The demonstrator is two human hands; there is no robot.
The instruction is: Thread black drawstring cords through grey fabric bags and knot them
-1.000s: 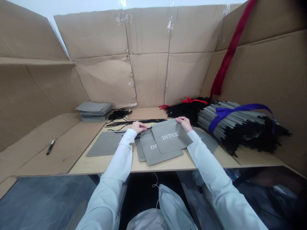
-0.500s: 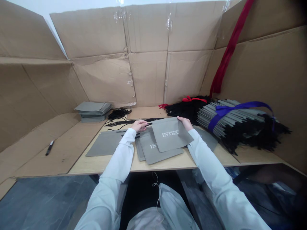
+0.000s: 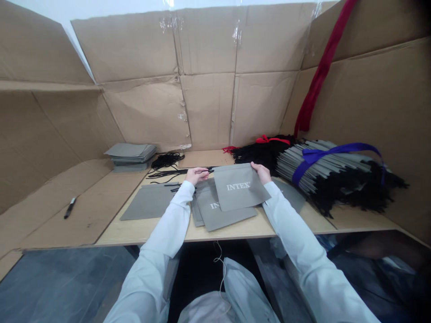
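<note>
Grey INTEX bag lies flat atop overlapping grey bags on the pale wood counter; far left, a separate grey bag; left hand pinches a black cord beside the bag's upper left corner; right hand pinches its upper right edge; just beyond, a purple-ribboned bundle of folded bags.

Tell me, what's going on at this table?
A person in white sleeves is working at a wooden table. Their right hand holds the top edge of a grey fabric bag printed INTEX, which lies over other grey bags. Their left hand pinches a black cord. A bundle of grey bags tied with blue ribbon lies to the right, and a small stack of grey bags to the back left.
</note>
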